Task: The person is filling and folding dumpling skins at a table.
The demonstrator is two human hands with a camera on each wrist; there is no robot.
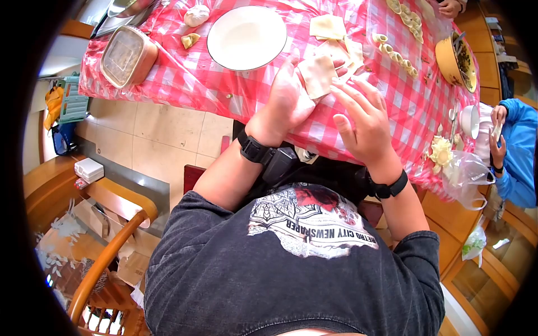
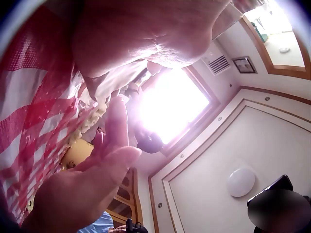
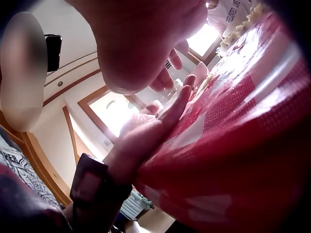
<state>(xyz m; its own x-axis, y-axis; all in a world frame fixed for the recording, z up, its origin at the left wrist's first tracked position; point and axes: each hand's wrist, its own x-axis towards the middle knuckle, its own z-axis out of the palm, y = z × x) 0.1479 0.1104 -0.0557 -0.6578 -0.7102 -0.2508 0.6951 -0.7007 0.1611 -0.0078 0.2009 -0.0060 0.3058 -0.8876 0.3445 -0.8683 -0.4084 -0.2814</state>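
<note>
A square dough wrapper (image 1: pixel 318 75) lies flat over the fingers of my left hand (image 1: pixel 288 95), which is palm up above the table's near edge. My right hand (image 1: pixel 364 120) hovers just to the right, fingers extended and slightly bent, fingertips close to the wrapper's right edge. Beyond them, more wrappers (image 1: pixel 328 27) lie spread on the checked tablecloth (image 1: pixel 185 78). In the right wrist view, the left hand (image 3: pixel 146 141) appears below the right palm (image 3: pixel 150 48). The left wrist view has the right thumb and fingers (image 2: pixel 116 126) raised beside the wrapper.
A white plate (image 1: pixel 246 38), a pale dough lump (image 1: pixel 196 15) and a lidded container (image 1: pixel 130 59) stand left. Rows of folded dumplings (image 1: pixel 395 56) and a yellow bowl of filling (image 1: pixel 448 61) are right. Another person in blue (image 1: pixel 518 148) sits beyond a plastic bag (image 1: pixel 468 173).
</note>
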